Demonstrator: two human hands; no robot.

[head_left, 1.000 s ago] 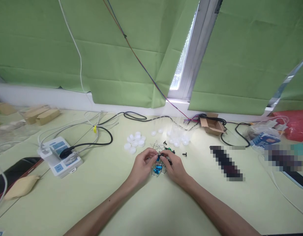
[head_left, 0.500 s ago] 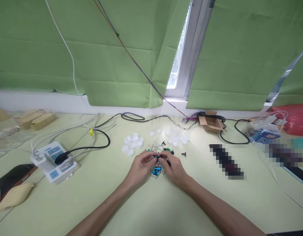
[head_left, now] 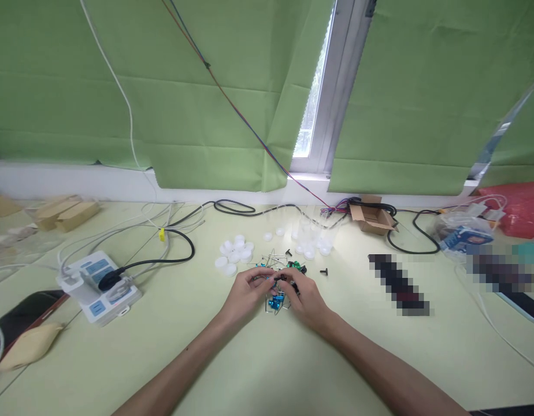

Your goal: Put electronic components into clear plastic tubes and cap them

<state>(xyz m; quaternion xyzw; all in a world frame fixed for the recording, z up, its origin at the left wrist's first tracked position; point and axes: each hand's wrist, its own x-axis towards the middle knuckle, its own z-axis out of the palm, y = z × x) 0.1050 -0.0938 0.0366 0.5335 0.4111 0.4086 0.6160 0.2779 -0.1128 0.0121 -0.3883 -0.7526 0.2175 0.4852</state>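
Observation:
Fingertips of my left hand [head_left: 250, 290] and my right hand [head_left: 306, 294] meet in the middle, closed around a small black part [head_left: 280, 278]. Its exact kind is too small to make out. Below and behind the fingers lies a loose pile: shiny blue metal pieces [head_left: 275, 301], green pieces [head_left: 296, 266] and thin bent metal rods [head_left: 273, 257]. My hands cover part of this pile. Two black T-shaped pieces rest nearby, one right of my right hand [head_left: 324, 271] and one behind the pile [head_left: 288, 252].
White round caps [head_left: 230, 268] lie behind my left hand, more in a clear plastic bag [head_left: 314, 236]. On the left stands a power strip [head_left: 103, 312] with plugged cables. A small open cardboard box [head_left: 371, 222] stands by the wall; a blurred dark object [head_left: 399, 286] lies right.
My hands stay at nearly the same place. The black part between the fingertips has turned slightly and my left fingers have shifted a little.

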